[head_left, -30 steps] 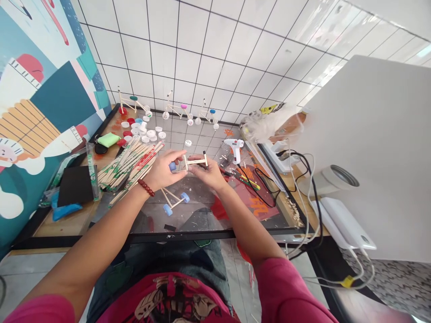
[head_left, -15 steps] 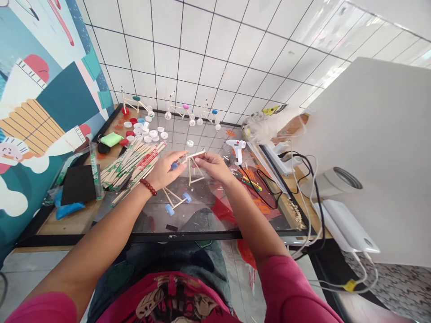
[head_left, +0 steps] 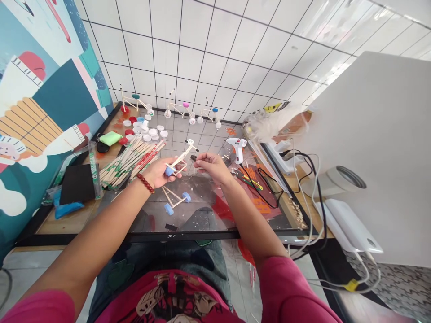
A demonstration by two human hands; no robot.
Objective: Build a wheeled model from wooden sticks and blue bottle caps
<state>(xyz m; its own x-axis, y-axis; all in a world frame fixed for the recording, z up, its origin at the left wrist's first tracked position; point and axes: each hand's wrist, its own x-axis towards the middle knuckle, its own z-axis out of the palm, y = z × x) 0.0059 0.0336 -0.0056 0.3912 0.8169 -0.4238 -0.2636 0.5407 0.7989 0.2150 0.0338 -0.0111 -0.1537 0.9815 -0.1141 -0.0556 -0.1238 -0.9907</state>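
Observation:
My left hand (head_left: pixel 160 172) grips a small bike frame of wooden sticks (head_left: pixel 180 159), tilted up and away from me. A blue bottle cap (head_left: pixel 169 171) sits at its near end, by my fingers, and a crossbar at its far end has dark tips. Just right of it, my right hand (head_left: pixel 212 167) pinches a small black piece (head_left: pixel 193 158), apart from the frame. Below my left hand, a triangular stick frame with two blue caps (head_left: pixel 177 203) lies on the desk. Behind the held frame is a white cap (head_left: pixel 190 142).
Several finished stick bikes (head_left: pixel 180 111) stand along the wall. Loose bottle caps (head_left: pixel 144 130) and a pile of printed sticks (head_left: pixel 129 163) lie left. A white glue gun (head_left: pixel 238 149) with a black cord stands right. A black strip (head_left: pixel 171 227) lies near the desk's front edge.
The stick frame has gone from between both hands into my left hand, turned with its blue cap towards me. My right hand has let go of it and now pinches the black piece.

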